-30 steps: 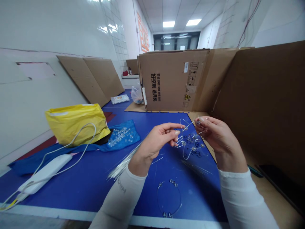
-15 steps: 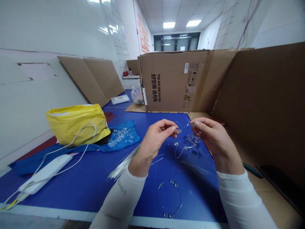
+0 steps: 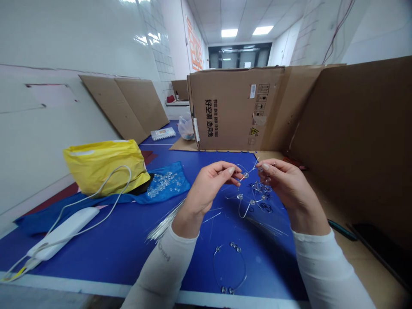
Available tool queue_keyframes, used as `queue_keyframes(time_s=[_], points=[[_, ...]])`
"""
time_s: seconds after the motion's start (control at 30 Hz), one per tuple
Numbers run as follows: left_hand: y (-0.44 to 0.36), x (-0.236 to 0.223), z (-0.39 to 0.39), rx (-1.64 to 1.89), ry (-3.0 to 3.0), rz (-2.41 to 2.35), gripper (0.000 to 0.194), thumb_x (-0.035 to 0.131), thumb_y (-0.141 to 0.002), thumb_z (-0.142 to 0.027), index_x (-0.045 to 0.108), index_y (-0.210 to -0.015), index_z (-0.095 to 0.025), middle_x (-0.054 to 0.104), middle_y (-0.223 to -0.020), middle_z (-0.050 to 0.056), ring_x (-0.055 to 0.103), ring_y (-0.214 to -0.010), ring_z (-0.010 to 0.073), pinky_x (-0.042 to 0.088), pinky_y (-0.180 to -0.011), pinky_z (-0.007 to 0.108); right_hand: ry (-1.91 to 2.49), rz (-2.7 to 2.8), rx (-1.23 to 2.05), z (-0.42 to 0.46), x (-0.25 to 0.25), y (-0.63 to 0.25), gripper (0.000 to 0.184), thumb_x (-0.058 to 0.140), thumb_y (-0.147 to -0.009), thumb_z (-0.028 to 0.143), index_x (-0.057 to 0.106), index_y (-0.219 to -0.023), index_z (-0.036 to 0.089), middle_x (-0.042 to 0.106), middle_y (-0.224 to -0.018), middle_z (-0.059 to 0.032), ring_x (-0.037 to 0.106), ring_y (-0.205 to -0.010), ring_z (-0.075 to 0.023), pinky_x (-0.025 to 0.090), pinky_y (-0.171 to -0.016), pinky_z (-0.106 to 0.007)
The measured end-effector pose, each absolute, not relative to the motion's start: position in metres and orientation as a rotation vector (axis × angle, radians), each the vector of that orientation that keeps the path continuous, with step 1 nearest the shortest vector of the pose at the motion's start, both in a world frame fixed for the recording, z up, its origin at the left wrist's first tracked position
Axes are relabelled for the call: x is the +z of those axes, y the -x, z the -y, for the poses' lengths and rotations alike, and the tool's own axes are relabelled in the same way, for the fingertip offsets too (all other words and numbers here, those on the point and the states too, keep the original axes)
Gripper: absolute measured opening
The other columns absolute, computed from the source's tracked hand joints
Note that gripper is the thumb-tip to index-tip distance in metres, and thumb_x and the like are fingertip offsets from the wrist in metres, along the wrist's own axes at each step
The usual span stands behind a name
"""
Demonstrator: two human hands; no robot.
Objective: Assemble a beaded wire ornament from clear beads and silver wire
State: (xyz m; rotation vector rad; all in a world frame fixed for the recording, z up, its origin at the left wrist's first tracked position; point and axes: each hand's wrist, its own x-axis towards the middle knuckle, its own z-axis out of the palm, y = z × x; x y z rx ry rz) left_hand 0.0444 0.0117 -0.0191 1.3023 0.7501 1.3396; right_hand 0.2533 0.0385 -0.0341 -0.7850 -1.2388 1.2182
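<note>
My left hand [image 3: 215, 182] and my right hand [image 3: 288, 184] are raised over the blue table, facing each other. Between them runs a thin clear wire strung with clear round beads. One bead [image 3: 246, 175] sits on the wire just beyond my left fingertips. My left fingers are bent around the wire's left side, thumb slightly lifted. My right thumb and forefinger pinch the wire near another bead [image 3: 260, 169], partly covered. Below my hands is a curved wire with several beads [image 3: 252, 202]; whether it joins the held piece is unclear.
Dark rings [image 3: 266, 208] lie behind. A beaded wire loop [image 3: 246, 266] is near the front edge. Wire bundles [image 3: 165, 223] lie left of centre. Loose beads [image 3: 164, 183] rest on blue cloth by a yellow bag [image 3: 106, 167]. A white power strip [image 3: 64, 234] and cardboard box [image 3: 236, 109] stand around.
The bead by my left fingertips now sits slightly further right, and my left thumb has drawn back from it. My right hand keeps its pinch almost unmoved.
</note>
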Motion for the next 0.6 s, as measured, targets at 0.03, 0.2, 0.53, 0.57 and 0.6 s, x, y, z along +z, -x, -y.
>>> queue_keyframes(time_s=[0.03,0.2,0.53,0.57,0.6], points=[[-0.0437,-0.0186,-0.0115,1.327,-1.297,-0.750,0.012,0.073,-0.089,-0.024,0.077,-0.089,-0.013,0.079,-0.086,0.007,0.071,-0.072,0.0148,0.059,-0.077,0.031,0.788,1.236,1.215,-0.0386,-0.0344,-0.2531,0.034,0.093,-0.065,0.049,0.081,-0.081,0.021,0.061,-0.065,-0.0003,0.046,-0.057,-0.0118,0.036,-0.051,-0.028],[-0.0405,-0.0171,-0.0108,1.290,-1.308,-0.721,0.013,0.077,-0.086,-0.024,0.080,-0.095,-0.015,0.080,-0.090,0.008,0.071,-0.073,0.0152,0.058,-0.079,0.033,0.781,1.197,1.241,-0.0379,-0.0332,-0.2503,0.033,0.094,-0.064,0.048,0.081,-0.079,0.022,0.060,-0.066,-0.0005,0.046,-0.059,-0.0120,0.034,-0.051,-0.027],[-0.0359,-0.0197,-0.0129,1.215,-1.338,-0.624,0.033,0.077,-0.084,-0.017,0.078,-0.117,-0.018,0.081,-0.095,0.008,0.074,-0.090,0.0192,0.057,-0.092,0.035,0.756,1.150,1.237,-0.0396,-0.0338,-0.2468,0.033,0.093,-0.064,0.048,0.079,-0.080,0.022,0.056,-0.065,0.0005,0.045,-0.059,-0.0126,0.032,-0.050,-0.028],[-0.0357,-0.0198,-0.0129,1.212,-1.333,-0.613,0.033,0.077,-0.084,-0.016,0.078,-0.116,-0.018,0.081,-0.095,0.007,0.074,-0.090,0.0186,0.056,-0.092,0.035,0.754,1.138,1.242,-0.0397,-0.0340,-0.2466,0.034,0.094,-0.063,0.048,0.079,-0.079,0.022,0.056,-0.065,0.0006,0.045,-0.059,-0.0122,0.032,-0.050,-0.027],[-0.0355,-0.0196,-0.0127,1.209,-1.327,-0.604,0.033,0.077,-0.084,-0.015,0.079,-0.116,-0.018,0.081,-0.095,0.007,0.074,-0.089,0.0180,0.056,-0.092,0.034,0.753,1.125,1.247,-0.0398,-0.0341,-0.2465,0.034,0.094,-0.062,0.047,0.079,-0.079,0.022,0.056,-0.065,0.0007,0.044,-0.059,-0.0118,0.031,-0.050,-0.027]])
